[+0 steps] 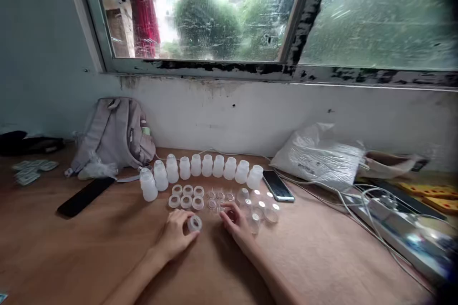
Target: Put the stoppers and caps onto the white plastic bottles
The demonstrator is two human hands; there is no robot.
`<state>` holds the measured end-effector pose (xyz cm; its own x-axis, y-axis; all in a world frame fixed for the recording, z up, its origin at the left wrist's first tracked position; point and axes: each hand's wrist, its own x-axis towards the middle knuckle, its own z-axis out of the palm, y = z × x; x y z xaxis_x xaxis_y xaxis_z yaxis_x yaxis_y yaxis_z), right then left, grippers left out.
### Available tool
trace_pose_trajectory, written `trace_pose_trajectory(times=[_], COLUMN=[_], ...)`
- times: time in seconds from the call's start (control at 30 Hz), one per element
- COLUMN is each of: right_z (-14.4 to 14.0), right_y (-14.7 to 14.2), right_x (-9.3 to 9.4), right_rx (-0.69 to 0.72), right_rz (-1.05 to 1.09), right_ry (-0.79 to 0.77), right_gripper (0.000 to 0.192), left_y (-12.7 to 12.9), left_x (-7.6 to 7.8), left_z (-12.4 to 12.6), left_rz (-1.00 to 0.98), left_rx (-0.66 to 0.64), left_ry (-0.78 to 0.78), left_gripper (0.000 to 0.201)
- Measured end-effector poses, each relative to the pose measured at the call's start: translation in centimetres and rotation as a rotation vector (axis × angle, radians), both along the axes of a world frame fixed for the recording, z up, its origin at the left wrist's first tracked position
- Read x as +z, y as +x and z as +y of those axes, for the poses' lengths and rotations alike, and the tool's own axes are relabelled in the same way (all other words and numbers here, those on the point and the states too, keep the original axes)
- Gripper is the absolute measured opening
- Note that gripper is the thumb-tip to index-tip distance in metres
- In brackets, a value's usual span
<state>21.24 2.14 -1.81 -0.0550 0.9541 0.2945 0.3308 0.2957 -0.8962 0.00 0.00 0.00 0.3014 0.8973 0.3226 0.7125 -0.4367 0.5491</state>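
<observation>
The left hand [177,233] rested on the wooden table [107,248] and grasped a small white screw ring [195,223] between the thumb and the fingers, holding it just above the table surface, near the front of the other parts. The right hand [236,221] lay close beside it, to the right, with the fingers bent over a small clear disc [222,209]; it touched this piece with the fingertips, but I could not tell if it really gripped it. Just behind both hands there were two short rows of white rings [186,196], then several small clear discs [219,196], and on the right a group of clear domed caps [263,207]. Behind these parts a curved row of white plastic bottles [200,167] stood upright, side by side. A smartphone [278,185] lay just to the right of the last bottle, with a white cable beside it. A second, black phone [86,196] lay well apart on the left. A grey backpack [114,133] leaned against the wall behind the bottles on the left, and a white plastic bag [318,155] lay on the right. Above the wall, a window [229,14] showed green trees outside.
</observation>
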Motion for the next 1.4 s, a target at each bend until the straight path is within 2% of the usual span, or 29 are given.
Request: trace_pose_trajectory(times=[0.13, 0.23, 0.4, 0.63, 0.8, 0.9, 1.0, 1.07, 1.13, 1.2, 1.27, 1.4], right_z=[-0.4, -0.4, -0.5, -0.5, -0.8, -1.4, -1.8, -1.8, -1.5, -1.1, -0.6, -0.4], right_y=[-0.9, -1.3, -1.4, -1.3, -1.5, -1.1, 0.4, 2.0, 3.5, 4.7, 5.1, 4.5], right_x=[0.3, 0.5, 0.6, 0.9, 1.0, 1.3, 2.5, 3.4, 4.1, 4.1, 3.7, 2.8], right_rx=[-0.001, -0.014, -0.044, -0.071, -0.066, -0.088, -0.205, -0.365, -0.536, -0.629, -0.630, -0.543], right_rz=[-0.184, -0.259, -0.276, -0.291, -0.290, -0.306, -0.350, -0.362, -0.380, -0.422, -0.463, -0.495], right_ry=[0.059, 0.064, 0.053, 0.083, 0.158, 0.258, 0.420, 0.498, 0.485, 0.394, 0.297, 0.222], right_gripper=[0.019, 0.023, 0.021, 0.012, 0.012, 0.012, 0.013, 0.011, 0.011, 0.013, 0.014, 0.015], left_y=[-3.5, -4.6, -4.7, -4.6, -4.6, -4.8, -5.1, -5.2, -5.2, -4.9, -4.4, -3.2], left_x=[-0.3, -0.5, -0.7, -0.7, -0.7, -0.7, -1.0, -1.3, -1.3, -0.8, 0.5, 5.2], left_z=[0.5, 0.5, 0.4, 0.4, 0.3, 0.4, 0.4, 0.4, 0.4, 0.4, 0.6, 2.6], left_rz=[0.037, 0.092, 0.179, 0.186, 0.204, 0.202, 0.163, 0.130, 0.112, 0.118, 0.145, 0.221], left_rx=[0.127, 0.214, 0.316, 0.369, 0.406, 0.416, 0.387, 0.349, 0.317, 0.293, 0.256, 0.235], left_ry=[0.009, 0.033, 0.053, 0.038, 0.080, 0.111, 0.172, 0.245, 0.325, 0.391, 0.437, 0.499], left_gripper=[0.035, 0.032, 0.030, 0.035, 0.036, 0.037, 0.037, 0.034, 0.030, 0.025, 0.022, 0.024])
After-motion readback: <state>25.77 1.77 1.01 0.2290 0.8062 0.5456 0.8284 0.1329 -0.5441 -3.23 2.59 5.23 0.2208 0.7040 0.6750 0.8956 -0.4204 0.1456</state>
